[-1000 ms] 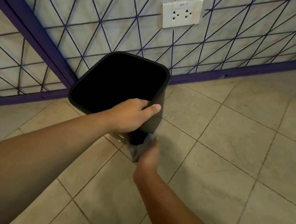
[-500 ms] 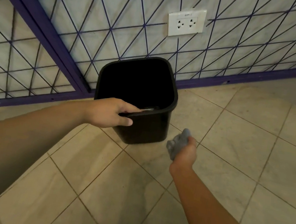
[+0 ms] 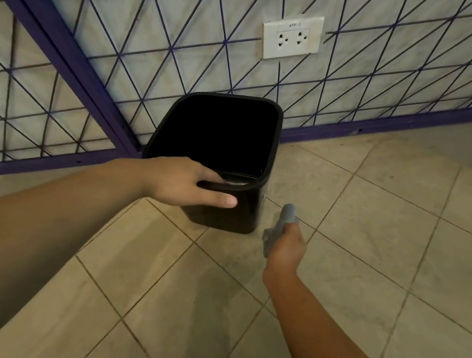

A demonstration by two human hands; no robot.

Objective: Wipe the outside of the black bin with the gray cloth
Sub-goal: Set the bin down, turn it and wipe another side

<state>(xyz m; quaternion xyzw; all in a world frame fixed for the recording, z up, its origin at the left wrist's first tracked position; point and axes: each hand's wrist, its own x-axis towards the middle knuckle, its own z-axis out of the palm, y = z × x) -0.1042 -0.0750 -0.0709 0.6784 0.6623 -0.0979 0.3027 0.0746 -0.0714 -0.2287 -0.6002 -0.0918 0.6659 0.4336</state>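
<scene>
The left hand reaches in from the left and rests on the near rim of the black bin, fingers fairly straight: the upper fingers lie over the rim edge while the thumb stretches along the outer front wall, so the rim sits loosely between them rather than in a tight clasp. The bin stands upright on the tiled floor, its open mouth showing only a dark interior, in the corner where 2 walls with a purple line pattern meet. Its back edge is close to the purple skirting. On the wall above and to the right is a white double socket. Just right of the bin's lower front corner, not touching it, the right hand is closed around the bunched gray cloth, which pokes out above the knuckles.
</scene>
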